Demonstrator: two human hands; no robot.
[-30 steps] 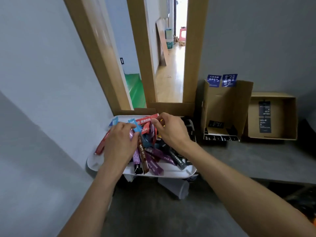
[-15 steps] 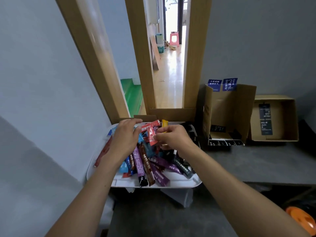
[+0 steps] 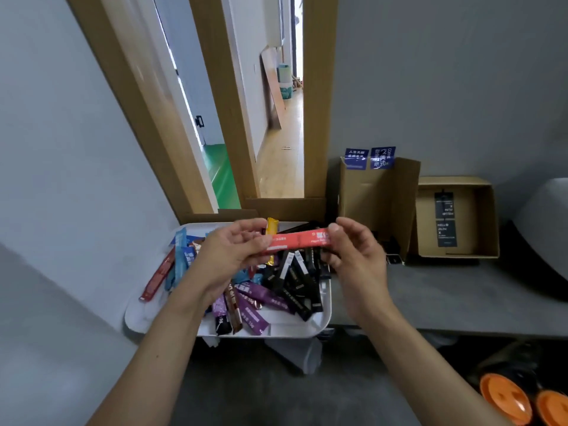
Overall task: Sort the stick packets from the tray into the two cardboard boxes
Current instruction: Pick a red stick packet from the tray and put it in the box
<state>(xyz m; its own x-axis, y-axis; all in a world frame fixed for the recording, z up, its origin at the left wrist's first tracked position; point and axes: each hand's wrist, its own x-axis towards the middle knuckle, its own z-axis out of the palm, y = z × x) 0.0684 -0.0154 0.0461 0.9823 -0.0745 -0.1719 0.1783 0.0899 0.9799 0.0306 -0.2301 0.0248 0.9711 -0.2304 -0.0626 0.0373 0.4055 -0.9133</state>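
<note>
Above the white tray [image 3: 147,315], a red stick packet [image 3: 296,242] hangs level between my two hands, the left hand [image 3: 233,250] pinching one end, the right hand [image 3: 353,253] the other. I judge this the picking step: one packet up, many heaped below. Next comes choosing the near cardboard box [image 3: 368,204] or the far cardboard box [image 3: 473,222]; the packet's print is too blurred to say which.

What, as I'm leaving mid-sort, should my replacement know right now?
Left hand and right hand each pinch one end of a red packet, held level above the tray.
The tray holds a heap of packets.
Tall box and low box stand to its right; the tall one shows a few dark packets.
Left: box the red packet, then the heap.
</note>
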